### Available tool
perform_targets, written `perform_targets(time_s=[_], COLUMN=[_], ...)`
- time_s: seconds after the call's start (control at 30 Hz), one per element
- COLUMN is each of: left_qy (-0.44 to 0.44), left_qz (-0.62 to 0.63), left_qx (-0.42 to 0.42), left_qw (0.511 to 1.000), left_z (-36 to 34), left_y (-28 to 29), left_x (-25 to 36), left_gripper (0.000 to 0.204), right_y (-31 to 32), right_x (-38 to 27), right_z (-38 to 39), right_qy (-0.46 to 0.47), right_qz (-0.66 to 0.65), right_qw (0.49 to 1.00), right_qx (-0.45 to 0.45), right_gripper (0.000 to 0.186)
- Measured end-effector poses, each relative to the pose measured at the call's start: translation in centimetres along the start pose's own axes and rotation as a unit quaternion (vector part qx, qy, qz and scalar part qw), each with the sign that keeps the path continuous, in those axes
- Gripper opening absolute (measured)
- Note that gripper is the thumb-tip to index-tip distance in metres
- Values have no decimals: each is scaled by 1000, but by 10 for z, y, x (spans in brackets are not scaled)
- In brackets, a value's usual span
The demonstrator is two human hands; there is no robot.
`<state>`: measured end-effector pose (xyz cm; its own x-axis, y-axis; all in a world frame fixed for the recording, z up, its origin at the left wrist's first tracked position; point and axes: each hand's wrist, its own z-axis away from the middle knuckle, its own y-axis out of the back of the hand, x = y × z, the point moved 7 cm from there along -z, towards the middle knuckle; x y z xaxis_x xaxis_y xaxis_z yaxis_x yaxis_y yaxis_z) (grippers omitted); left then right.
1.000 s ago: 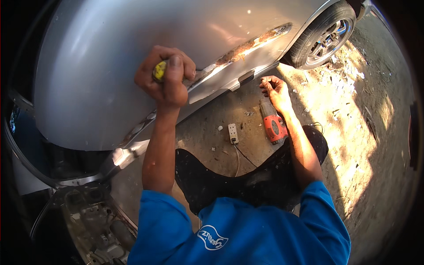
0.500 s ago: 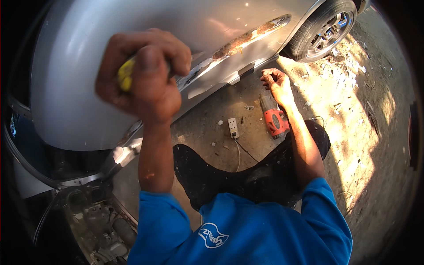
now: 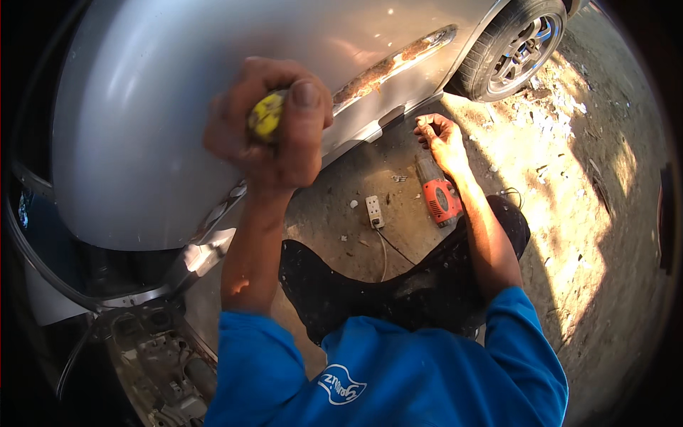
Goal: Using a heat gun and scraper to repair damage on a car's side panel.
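Note:
My left hand (image 3: pixel 274 132) is wrapped round a yellow tool handle (image 3: pixel 265 114), raised in front of the silver car panel (image 3: pixel 156 121), close to a long rusty, flaking strip (image 3: pixel 391 62). The rest of that tool is hidden behind the hand. My right hand (image 3: pixel 441 142) has curled fingers pinched together near the lower edge of the panel; whatever they may hold is too small to make out. Below it, a red heat gun (image 3: pixel 441 203) lies on the ground, its metal nozzle pointing toward the car.
A white power strip (image 3: pixel 373 210) with cables lies between my knees and the car. The wheel (image 3: pixel 512 50) is at upper right, above sunlit concrete (image 3: pixel 576 235) scattered with flakes. An open door frame with exposed inner metal (image 3: pixel 156 356) is at lower left.
My left hand with the yellow-handled tool swung up and leftward, and is now back rightward, higher than a second ago. My right hand has shifted slightly upward in view.

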<state>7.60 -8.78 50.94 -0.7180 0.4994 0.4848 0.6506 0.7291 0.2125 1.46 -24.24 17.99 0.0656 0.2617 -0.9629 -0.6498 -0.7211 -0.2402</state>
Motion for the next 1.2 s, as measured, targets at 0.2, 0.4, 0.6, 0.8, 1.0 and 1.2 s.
perform_targets(time_s=[0.2,0.4,0.6,0.8,1.0,1.2], left_qy=[63,55,53,106,128,145], left_qz=[-58,93,27,-54,-157,-280], left_qx=[-19,53,27,39,-157,-120], left_qw=[996,993,998,992,967,941], left_z=[2,-19,-22,7,19,58], left_y=[8,9,6,21,-4,60], left_x=[-30,-8,-8,-45,-16,28], left_gripper=[18,21,20,21,15,14], right_y=[-12,-5,-3,-13,-39,-133], right_x=[-5,-6,-2,-7,-38,-85], right_z=[-2,-10,-7,0,27,36], right_qy=[26,33,15,11,175,59], right_qz=[-7,-18,-14,-21,53,-89], right_qw=[1000,999,1000,1000,983,988], right_qx=[1,-4,3,-13,19,-113], right_gripper=[13,12,11,11,12,31])
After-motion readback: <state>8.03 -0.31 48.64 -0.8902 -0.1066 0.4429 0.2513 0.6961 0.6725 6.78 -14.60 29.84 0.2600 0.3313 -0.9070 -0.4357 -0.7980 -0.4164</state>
